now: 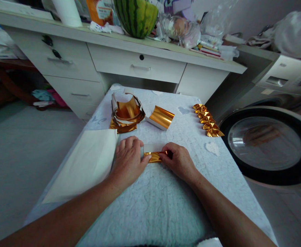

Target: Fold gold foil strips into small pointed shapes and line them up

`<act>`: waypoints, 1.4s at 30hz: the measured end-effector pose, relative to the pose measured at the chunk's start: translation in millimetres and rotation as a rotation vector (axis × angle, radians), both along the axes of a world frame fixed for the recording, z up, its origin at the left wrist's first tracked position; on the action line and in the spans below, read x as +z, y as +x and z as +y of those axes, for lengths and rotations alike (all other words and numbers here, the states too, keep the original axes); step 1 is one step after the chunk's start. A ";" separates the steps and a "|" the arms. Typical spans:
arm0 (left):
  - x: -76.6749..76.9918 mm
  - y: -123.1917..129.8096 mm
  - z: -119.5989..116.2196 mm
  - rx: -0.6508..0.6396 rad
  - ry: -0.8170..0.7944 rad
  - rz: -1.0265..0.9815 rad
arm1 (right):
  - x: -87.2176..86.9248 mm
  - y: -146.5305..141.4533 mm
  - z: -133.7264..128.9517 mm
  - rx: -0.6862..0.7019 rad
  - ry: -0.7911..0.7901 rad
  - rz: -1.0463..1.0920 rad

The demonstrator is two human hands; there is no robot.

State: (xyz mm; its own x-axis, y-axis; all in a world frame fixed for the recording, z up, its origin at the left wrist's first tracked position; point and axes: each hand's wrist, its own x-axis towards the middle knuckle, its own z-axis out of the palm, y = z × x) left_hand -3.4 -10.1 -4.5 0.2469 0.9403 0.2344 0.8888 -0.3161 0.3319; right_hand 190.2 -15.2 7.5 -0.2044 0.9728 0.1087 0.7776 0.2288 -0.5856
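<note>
A narrow strip of gold foil paper [154,157] with a pale upper part lies on the cloth-covered table between my hands. My left hand [129,156] rests palm down beside it, fingers spread and the thumb on the foil's left end. The fingers of my right hand [177,158] pinch the foil's right end. Just beyond is a curled gold sheet [162,117] with a white edge. A bundle of curled gold strips [127,111] sits behind my left hand. Several folded gold pieces [207,120] stand in a row at the right.
White paper sheets [85,164] lie on the table's left side. Behind the table [152,199] is a white desk [140,70] with drawers, holding a cut watermelon [137,17] and plastic bags. An open washing machine door [266,144] is close to the table's right edge.
</note>
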 end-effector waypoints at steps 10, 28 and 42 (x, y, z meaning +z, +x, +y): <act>-0.2 3.7 -0.1 -0.014 -0.045 -0.054 | 1.9 -1.2 0.2 -0.005 -0.025 -0.017; 1.1 4.3 -2.3 -0.019 -0.033 -0.020 | 0.1 -1.5 0.2 -0.029 -0.016 0.000; -2.3 4.4 -1.6 -0.017 -0.015 -0.006 | 1.2 -2.6 1.4 -0.049 -0.023 0.001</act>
